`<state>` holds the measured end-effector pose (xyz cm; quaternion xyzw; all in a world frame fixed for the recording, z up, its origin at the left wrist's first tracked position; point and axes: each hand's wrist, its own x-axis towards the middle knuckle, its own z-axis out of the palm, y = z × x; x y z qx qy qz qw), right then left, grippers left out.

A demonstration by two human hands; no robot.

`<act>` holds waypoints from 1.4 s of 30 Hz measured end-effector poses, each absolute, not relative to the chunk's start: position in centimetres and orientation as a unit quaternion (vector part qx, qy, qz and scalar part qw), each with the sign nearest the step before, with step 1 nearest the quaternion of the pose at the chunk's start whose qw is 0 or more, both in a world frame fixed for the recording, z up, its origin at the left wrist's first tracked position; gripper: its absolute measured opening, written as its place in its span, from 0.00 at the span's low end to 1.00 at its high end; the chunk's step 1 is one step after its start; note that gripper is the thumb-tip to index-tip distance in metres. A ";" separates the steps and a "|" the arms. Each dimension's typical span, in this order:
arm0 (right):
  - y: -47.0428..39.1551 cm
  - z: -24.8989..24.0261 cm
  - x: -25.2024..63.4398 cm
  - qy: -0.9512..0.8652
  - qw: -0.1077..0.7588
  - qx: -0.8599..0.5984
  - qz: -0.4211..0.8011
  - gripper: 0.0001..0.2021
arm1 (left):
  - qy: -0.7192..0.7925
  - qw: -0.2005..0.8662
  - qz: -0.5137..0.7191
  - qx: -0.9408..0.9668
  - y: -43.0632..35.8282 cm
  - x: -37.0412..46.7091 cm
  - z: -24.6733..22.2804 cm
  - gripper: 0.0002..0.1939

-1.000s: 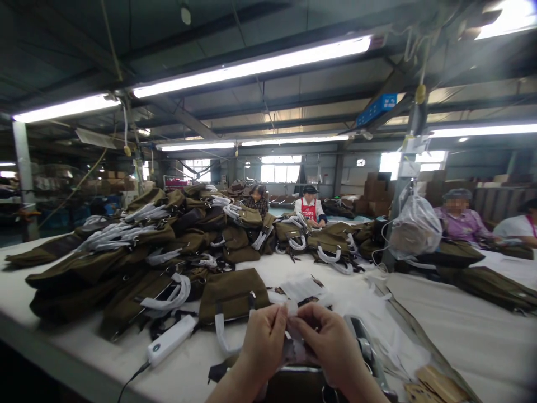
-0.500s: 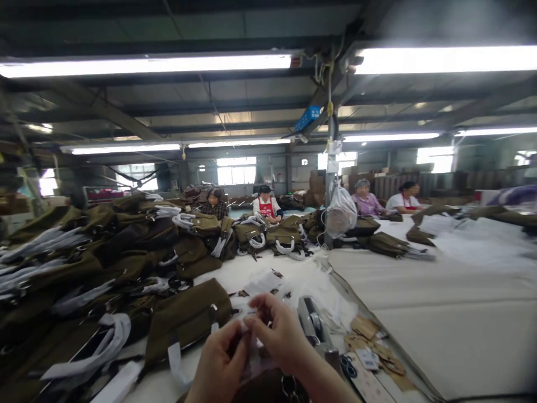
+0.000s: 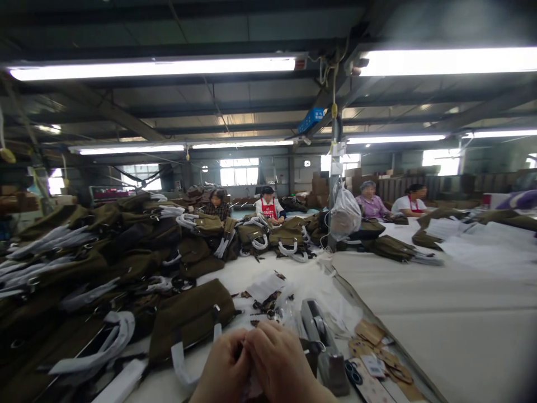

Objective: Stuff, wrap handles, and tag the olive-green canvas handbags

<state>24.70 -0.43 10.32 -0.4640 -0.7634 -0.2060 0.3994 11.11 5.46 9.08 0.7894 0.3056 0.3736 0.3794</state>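
My left hand (image 3: 225,361) and my right hand (image 3: 279,358) are closed and pressed together low in the middle of the view. Their fingers pinch thin white wrapping, mostly hidden behind the knuckles; only a pale bit shows between the palms. Just right of my right hand, a dark strap piece with a metal ring (image 3: 322,346) pokes out beside a grey tape dispenser (image 3: 333,366). An olive bag (image 3: 191,313) with white-wrapped handles lies flat to the left of my hands. Small dark patterned pieces (image 3: 268,302) lie just beyond my fingers.
A high heap of olive bags (image 3: 96,257) fills the left side. Scissors (image 3: 353,372) and brown tags (image 3: 392,358) lie at the right by the table edge. A post with a hanging plastic bag (image 3: 345,212) stands ahead. Several people sit at the far tables.
My hands have drawn together and sunk slightly, so the white wrapping that showed between the fingers is now mostly covered. The view has shifted a little, and more patterned pieces show behind my hands.
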 end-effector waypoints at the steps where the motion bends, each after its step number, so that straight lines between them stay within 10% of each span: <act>1: -0.5 10.3 24.8 -0.766 0.402 -0.462 -0.195 0.09 | 0.302 0.373 0.369 0.796 5.4 11.1 9.0 0.27; 13: -0.5 12.5 26.2 -0.611 0.513 -0.519 0.306 0.13 | 0.283 0.298 0.394 0.822 4.1 11.4 8.9 0.19; 17: 0.0 11.9 26.1 -0.609 0.514 -0.526 0.297 0.16 | 0.335 0.281 0.458 0.774 3.4 11.4 9.4 0.05; 33: 1.4 10.6 26.3 -0.528 0.618 -0.517 0.268 0.25 | 0.269 0.183 0.478 0.816 3.4 11.3 7.2 0.13; 42: 0.3 12.8 26.6 -0.665 0.516 -0.514 0.166 0.23 | 0.338 0.222 0.471 0.784 3.5 11.1 6.6 0.23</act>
